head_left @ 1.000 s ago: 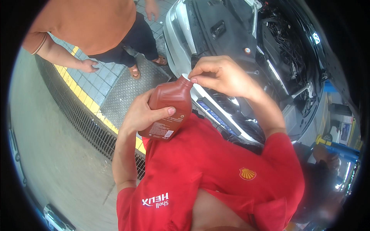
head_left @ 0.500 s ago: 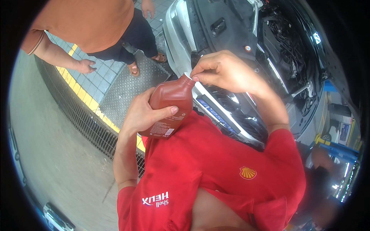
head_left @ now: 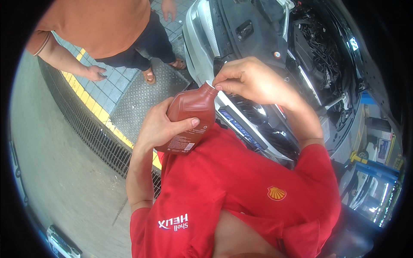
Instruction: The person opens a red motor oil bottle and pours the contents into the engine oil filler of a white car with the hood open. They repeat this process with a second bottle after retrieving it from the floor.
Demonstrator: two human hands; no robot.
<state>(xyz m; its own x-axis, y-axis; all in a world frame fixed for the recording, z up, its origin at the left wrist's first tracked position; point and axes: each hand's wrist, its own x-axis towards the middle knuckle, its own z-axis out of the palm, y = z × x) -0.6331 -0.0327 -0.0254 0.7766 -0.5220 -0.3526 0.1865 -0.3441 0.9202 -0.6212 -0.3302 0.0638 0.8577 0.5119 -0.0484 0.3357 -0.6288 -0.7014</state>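
A reddish-brown plastic engine oil bottle [head_left: 193,107] is tilted in front of my chest, its neck pointing up and to the right. My left hand [head_left: 161,127] grips its body from the left, thumb across the labelled face. At the uncapped mouth a white foil seal [head_left: 209,84] shows. My right hand [head_left: 247,79] pinches at the rim with thumb and forefinger, on the edge of that seal; the fingertips hide part of it.
Ahead on the right stands a car [head_left: 200,47] with its engine bay [head_left: 318,56] exposed. A person in an orange shirt [head_left: 99,26] stands on a metal plate [head_left: 144,96] at the far left. A floor grating [head_left: 90,124] curves along a yellow strip. Blue lift parts [head_left: 378,170] are at right.
My hands and the bottle hold nearly the same pose. At the lower right, a blurred dark figure has shifted downward, uncovering a pale car behind.
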